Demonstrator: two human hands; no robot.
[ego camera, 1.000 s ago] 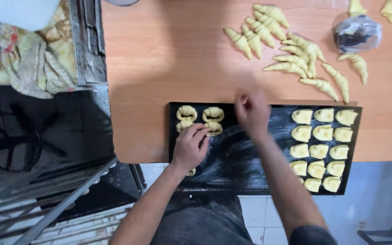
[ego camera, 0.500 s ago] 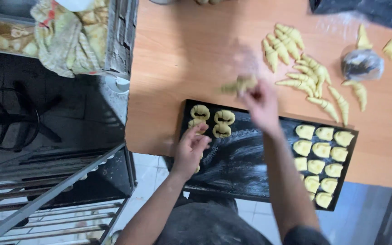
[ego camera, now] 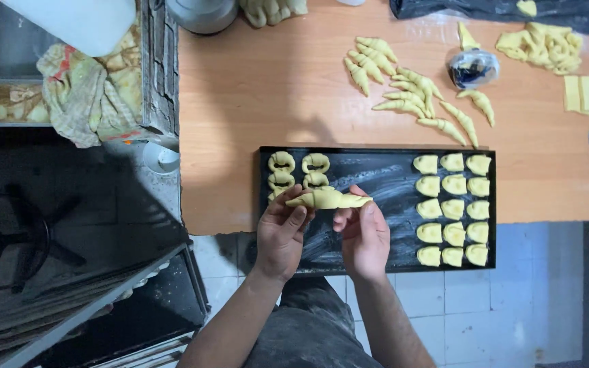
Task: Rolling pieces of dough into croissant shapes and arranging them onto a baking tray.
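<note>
Two hands: left hand and right hand each pinch one end of a rolled dough piece, fingers curled round its tips, likely so it can be bent.
Dough piece: lifted over the black baking tray, near its left end.
Tray, left: four curled pieces.
Tray, right: three columns of folded pieces.
Worktop: unbent rolls wait above the tray.

I saw wooden worktop under even light, white tiled floor below, metal rack left, crumpled cloth on side counter.
</note>
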